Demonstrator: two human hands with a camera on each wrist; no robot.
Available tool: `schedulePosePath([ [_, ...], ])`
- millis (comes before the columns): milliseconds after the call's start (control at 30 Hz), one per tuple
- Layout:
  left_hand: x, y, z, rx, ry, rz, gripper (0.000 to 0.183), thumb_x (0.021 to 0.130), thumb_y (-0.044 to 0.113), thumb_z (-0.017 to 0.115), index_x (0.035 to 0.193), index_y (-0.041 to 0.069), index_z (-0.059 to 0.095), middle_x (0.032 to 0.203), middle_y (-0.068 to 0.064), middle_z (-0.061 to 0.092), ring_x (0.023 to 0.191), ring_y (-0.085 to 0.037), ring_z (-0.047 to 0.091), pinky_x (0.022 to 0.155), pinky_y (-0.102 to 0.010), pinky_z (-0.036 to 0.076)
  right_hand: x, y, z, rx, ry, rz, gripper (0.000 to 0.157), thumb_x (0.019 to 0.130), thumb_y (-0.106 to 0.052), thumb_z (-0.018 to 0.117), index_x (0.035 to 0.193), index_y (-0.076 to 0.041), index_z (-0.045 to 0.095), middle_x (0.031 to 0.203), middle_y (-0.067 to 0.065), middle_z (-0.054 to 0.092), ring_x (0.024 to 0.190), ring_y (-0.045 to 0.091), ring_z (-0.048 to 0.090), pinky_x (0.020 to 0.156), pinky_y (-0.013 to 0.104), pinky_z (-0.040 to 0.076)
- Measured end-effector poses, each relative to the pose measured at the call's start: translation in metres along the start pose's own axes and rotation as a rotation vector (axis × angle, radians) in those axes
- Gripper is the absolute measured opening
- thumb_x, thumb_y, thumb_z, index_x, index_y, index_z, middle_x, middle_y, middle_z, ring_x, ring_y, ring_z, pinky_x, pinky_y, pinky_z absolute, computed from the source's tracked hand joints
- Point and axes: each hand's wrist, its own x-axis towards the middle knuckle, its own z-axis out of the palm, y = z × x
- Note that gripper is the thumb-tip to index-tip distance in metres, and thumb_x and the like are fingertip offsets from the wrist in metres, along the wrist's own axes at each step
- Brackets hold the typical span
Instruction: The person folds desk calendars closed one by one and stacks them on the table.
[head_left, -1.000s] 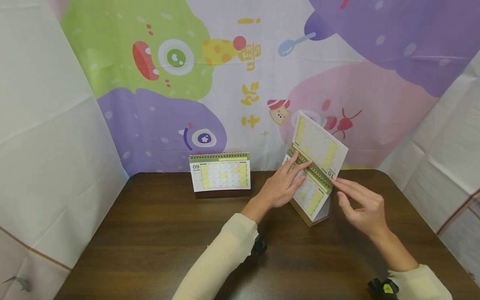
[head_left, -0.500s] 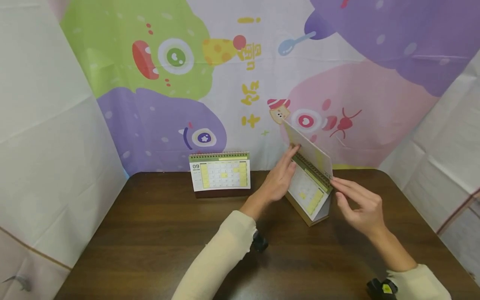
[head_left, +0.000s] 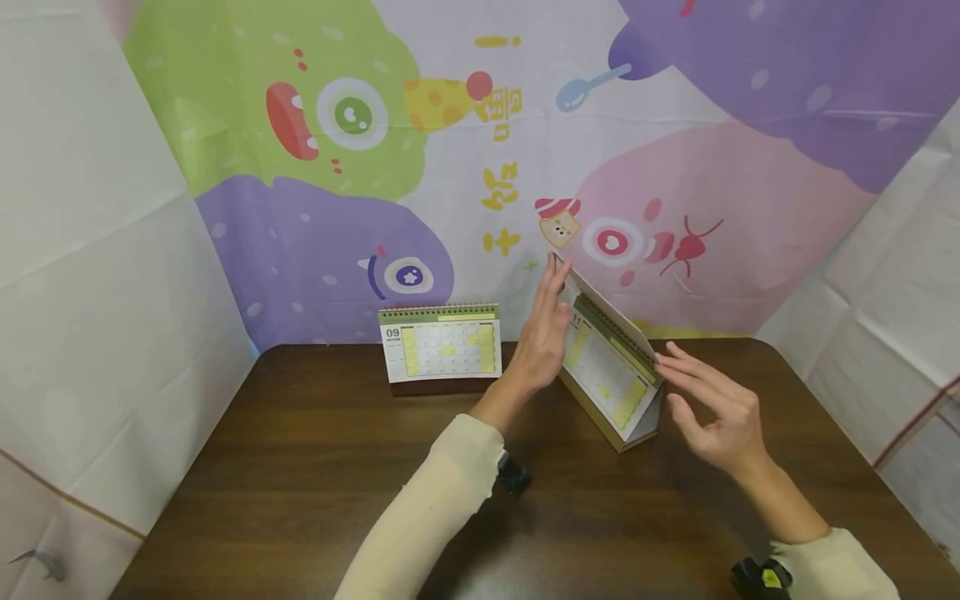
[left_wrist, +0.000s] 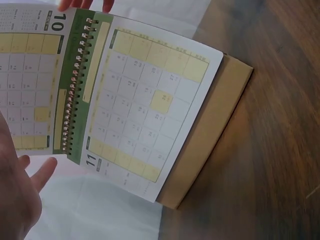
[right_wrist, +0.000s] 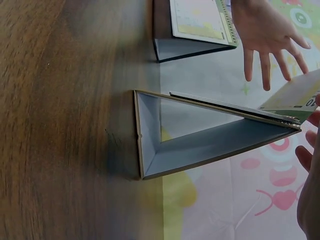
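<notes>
1. Head view shows the calendar between the two hands, standing at a slant on the table, its pages facing the left hand.
2. The left hand is wide, its fingers straight and spread at the far end of page 10; whether they touch it I cannot tell.
3. The right hand is wide too, thumb held apart, with fingertips at the near end of the coil, by the corner of page 10; firm contact is unclear.
4. Page 10 rises from the coil between the hands, a white leaf with a green header, pale yellow columns at both sides and one yellow square.
5. Page 11 lies below the coil, between the hands, with the same green header, yellow columns and a single yellow square.
6. The stand is a hollow triangle, grey inside, with a plain brown strip showing below page 11.
7. Past the left hand, away from the right one, a second calendar stands upright, showing 09 above a dark base.
8. Behind both hands hangs a cartoon backdrop.
</notes>
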Motion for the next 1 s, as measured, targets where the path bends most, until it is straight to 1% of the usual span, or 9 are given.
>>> schedulePosePath([
  [267, -0.005, -0.005, -0.003, 0.041, 0.063, 0.055, 0.108, 0.106, 0.088, 0.0, 0.179, 0.013, 0.026, 0.192, -0.016, 0.012, 0.176, -0.039, 0.027, 0.12, -0.066, 0.055, 0.001, -0.001, 0.0, 0.042, -0.012, -0.008, 0.04, 0.108, -0.018, 0.069, 0.104, 0.02, 0.08, 0.123, 0.021, 0.086, 0.143, 0.008, 0.072, 0.119, 0.019, 0.054],
  [467, -0.013, -0.009, -0.005, 0.082, 0.127, 0.089, 0.104, 0.11, 0.082, 0.002, 0.175, 0.008, 0.033, 0.189, -0.021, 0.021, 0.174, -0.04, 0.032, 0.111, -0.063, 0.06, 0.002, -0.001, 0.0, 0.062, -0.024, -0.015, 0.049, 0.111, -0.026, 0.068, 0.103, 0.021, 0.079, 0.126, 0.018, 0.086, 0.142, 0.011, 0.073, 0.121, 0.022, 0.054],
  [500, -0.014, -0.01, -0.005, 0.094, 0.144, 0.095, 0.102, 0.111, 0.081, 0.002, 0.174, 0.008, 0.035, 0.189, -0.022, 0.023, 0.173, -0.041, 0.035, 0.104, -0.06, 0.063, 0.002, 0.0, 0.0, 0.066, -0.025, -0.014, 0.05, 0.112, -0.027, 0.068, 0.103, 0.021, 0.08, 0.125, 0.017, 0.086, 0.142, 0.011, 0.073, 0.122, 0.022, 0.054],
  [567, -0.017, -0.012, -0.005, 0.121, 0.183, 0.107, 0.098, 0.113, 0.077, 0.004, 0.172, 0.008, 0.039, 0.187, -0.022, 0.027, 0.163, -0.04, 0.05, 0.093, -0.054, 0.064, 0.001, 0.0, 0.001, 0.077, -0.026, -0.014, 0.05, 0.112, -0.028, 0.068, 0.102, 0.02, 0.08, 0.125, 0.017, 0.086, 0.142, 0.012, 0.073, 0.122, 0.023, 0.054],
  [633, -0.02, -0.014, -0.004, 0.139, 0.222, 0.118, 0.093, 0.115, 0.073, 0.005, 0.17, 0.007, 0.043, 0.186, -0.021, 0.031, 0.137, -0.039, 0.07, 0.079, -0.047, 0.061, 0.0, 0.001, 0.001, 0.088, -0.025, -0.015, 0.051, 0.111, -0.028, 0.069, 0.101, 0.02, 0.08, 0.124, 0.017, 0.086, 0.141, 0.013, 0.073, 0.121, 0.023, 0.054],
  [700, -0.022, -0.016, -0.003, 0.156, 0.268, 0.13, 0.09, 0.117, 0.07, 0.007, 0.166, 0.006, 0.048, 0.183, -0.022, 0.036, 0.116, -0.038, 0.074, 0.071, -0.044, 0.057, -0.001, 0.002, 0.002, 0.098, -0.026, -0.016, 0.052, 0.111, -0.029, 0.07, 0.1, 0.02, 0.08, 0.121, 0.018, 0.086, 0.141, 0.013, 0.073, 0.121, 0.023, 0.054],
  [733, -0.024, -0.017, -0.003, 0.165, 0.291, 0.132, 0.089, 0.117, 0.069, 0.008, 0.163, 0.006, 0.051, 0.182, -0.022, 0.04, 0.107, -0.037, 0.073, 0.072, -0.043, 0.057, -0.002, 0.003, 0.003, 0.101, -0.026, -0.015, 0.052, 0.111, -0.03, 0.07, 0.099, 0.019, 0.08, 0.12, 0.019, 0.086, 0.141, 0.013, 0.073, 0.121, 0.023, 0.054],
  [800, -0.026, -0.019, -0.002, 0.182, 0.338, 0.13, 0.087, 0.118, 0.067, 0.008, 0.157, 0.005, 0.055, 0.177, -0.023, 0.046, 0.103, -0.038, 0.073, 0.071, -0.045, 0.058, -0.003, 0.004, 0.003, 0.103, -0.026, -0.016, 0.052, 0.111, -0.03, 0.07, 0.098, 0.019, 0.081, 0.116, 0.022, 0.085, 0.141, 0.013, 0.073, 0.12, 0.023, 0.055],
  [1000, -0.034, -0.026, 0.002, 0.17, 0.432, 0.075, 0.085, 0.119, 0.066, 0.01, 0.139, 0.003, 0.064, 0.161, -0.027, 0.054, 0.123, -0.042, 0.072, 0.087, -0.055, 0.062, -0.007, 0.005, 0.005, 0.104, -0.039, -0.006, 0.053, 0.111, -0.031, 0.07, 0.097, 0.018, 0.081, 0.111, 0.028, 0.083, 0.142, 0.014, 0.072, 0.119, 0.022, 0.054],
])
